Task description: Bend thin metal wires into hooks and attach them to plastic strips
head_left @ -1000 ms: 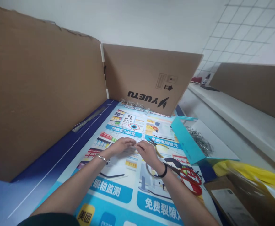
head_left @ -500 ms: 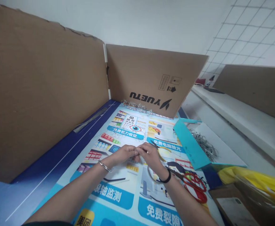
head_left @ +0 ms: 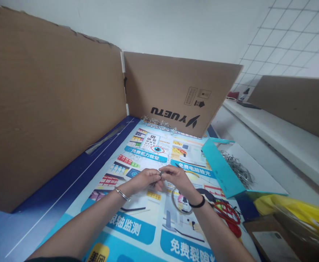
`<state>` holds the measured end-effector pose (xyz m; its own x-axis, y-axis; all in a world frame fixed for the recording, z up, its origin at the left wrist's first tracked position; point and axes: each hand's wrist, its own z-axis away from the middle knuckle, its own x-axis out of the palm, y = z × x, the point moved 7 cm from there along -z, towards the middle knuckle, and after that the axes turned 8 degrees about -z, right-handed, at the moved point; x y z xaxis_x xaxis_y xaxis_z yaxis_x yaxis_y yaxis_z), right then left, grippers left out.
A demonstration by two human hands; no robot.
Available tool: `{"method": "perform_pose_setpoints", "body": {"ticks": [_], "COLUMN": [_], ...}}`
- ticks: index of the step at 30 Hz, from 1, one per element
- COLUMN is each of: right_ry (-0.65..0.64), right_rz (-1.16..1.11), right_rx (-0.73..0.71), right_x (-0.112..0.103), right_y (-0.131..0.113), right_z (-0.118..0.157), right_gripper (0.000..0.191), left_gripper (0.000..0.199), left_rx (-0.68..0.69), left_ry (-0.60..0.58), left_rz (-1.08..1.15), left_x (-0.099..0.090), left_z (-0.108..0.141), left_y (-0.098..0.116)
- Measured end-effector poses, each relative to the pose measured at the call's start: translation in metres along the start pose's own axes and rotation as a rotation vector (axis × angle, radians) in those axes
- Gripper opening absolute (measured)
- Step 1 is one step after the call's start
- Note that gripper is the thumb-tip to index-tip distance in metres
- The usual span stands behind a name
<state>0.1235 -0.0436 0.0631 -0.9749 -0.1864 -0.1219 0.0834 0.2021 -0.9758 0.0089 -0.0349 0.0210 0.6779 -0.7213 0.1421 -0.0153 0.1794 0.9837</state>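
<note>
Over the printed sheet, my left hand [head_left: 148, 178] and my right hand [head_left: 177, 178] meet at their fingertips. Both are closed in a pinch around a small dark piece [head_left: 161, 173], too small to name. Under my right wrist lies a thin pale ring [head_left: 173, 199], partly covered by the hand. Scissors with red handles [head_left: 232, 213] rest to the right of my right forearm, their blades hidden behind it.
A turquoise box [head_left: 222, 171] holding tangled thin wire [head_left: 238, 169] stands at the right. Loose wiry bits [head_left: 159, 122] lie along the back cardboard panel [head_left: 173, 83]. A tall cardboard panel [head_left: 52, 102] closes the left side. Yellow plastic [head_left: 293, 209] covers a carton at lower right.
My right hand has turned and shifted slightly right, its wrist moving over the scissors' blades. A small dark piece now shows between the fingertips. My left hand has barely moved.
</note>
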Motion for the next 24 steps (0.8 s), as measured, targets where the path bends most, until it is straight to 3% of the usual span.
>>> {"method": "perform_pose_setpoints", "body": {"ticks": [10,18,21,24], "right_ry": [-0.034,-0.022,-0.004,0.067], "right_rz": [0.043,0.288,0.406,0.540], "right_rx": [-0.025,-0.069,-0.076,-0.065], "right_x": [-0.002,0.004,-0.009,-0.038], "right_y": [0.008,-0.005,-0.016,-0.032], "right_z": [-0.001,-0.001,-0.002,0.003], "right_gripper": [0.025,0.011,0.013,0.020], "left_gripper": [0.039,0.033,0.032,0.033], "left_rx": [0.017,0.047,0.056,0.069], "left_ry": [0.017,0.060,0.057,0.063], "left_rz": [-0.047,-0.181,-0.221,-0.247], "left_x": [0.001,-0.008,-0.010,-0.011], "left_z": [0.001,-0.004,-0.005,-0.006], "left_y": [0.005,-0.002,-0.005,-0.005]}}
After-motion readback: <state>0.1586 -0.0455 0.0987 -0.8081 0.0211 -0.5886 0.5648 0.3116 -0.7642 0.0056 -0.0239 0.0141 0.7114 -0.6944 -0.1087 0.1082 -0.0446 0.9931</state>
